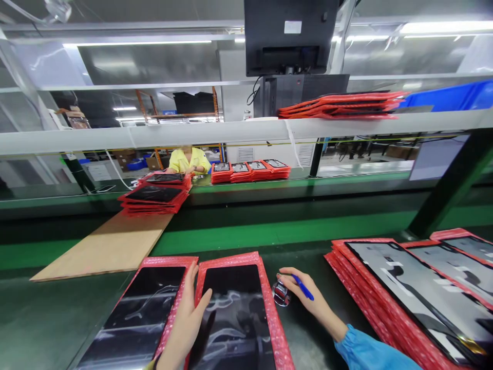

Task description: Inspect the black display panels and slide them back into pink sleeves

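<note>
Green bench (38, 318), black panels (234, 318) lengthwise forward

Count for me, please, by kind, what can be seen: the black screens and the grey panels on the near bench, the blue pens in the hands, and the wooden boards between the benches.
Black screens: 2
Grey panels, visible on top at right: 3
Blue pen, in the right hand: 1
Wooden board: 1
Total: 7

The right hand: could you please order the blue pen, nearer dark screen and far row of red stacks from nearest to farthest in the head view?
1. Blue pen: in the right hand.
2. Nearer dark screen: just left.
3. Far row of red stacks: far ahead, slightly left.
</note>
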